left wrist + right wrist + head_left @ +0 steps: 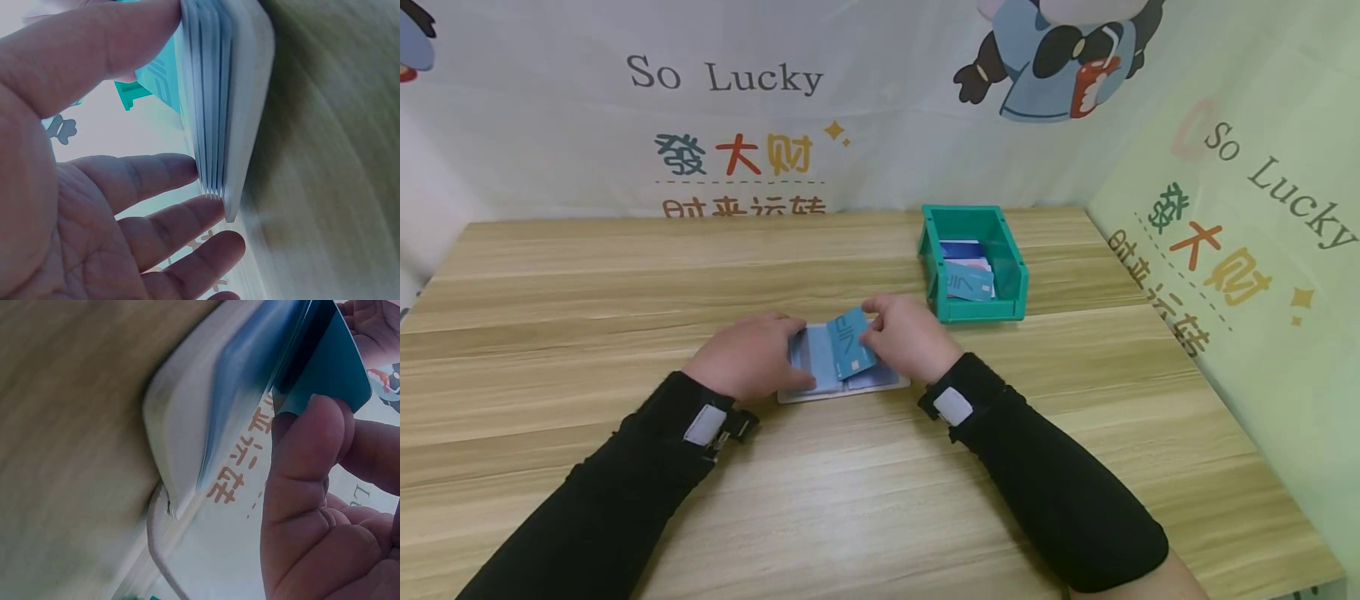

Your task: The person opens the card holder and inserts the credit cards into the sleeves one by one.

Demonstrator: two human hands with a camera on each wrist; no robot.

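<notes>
Wooden table (805, 492), blue card (850, 343) by its edge in right hand (912, 337)

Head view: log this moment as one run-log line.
right hand: pinches blue card | left hand: touches open card holder | green bin: holds cards

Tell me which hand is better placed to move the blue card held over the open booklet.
Right, I'd judge. The right hand pinches the blue card above the open booklet. The left hand lies at the booklet's left side, so it seems better suited to steadying it.
</notes>
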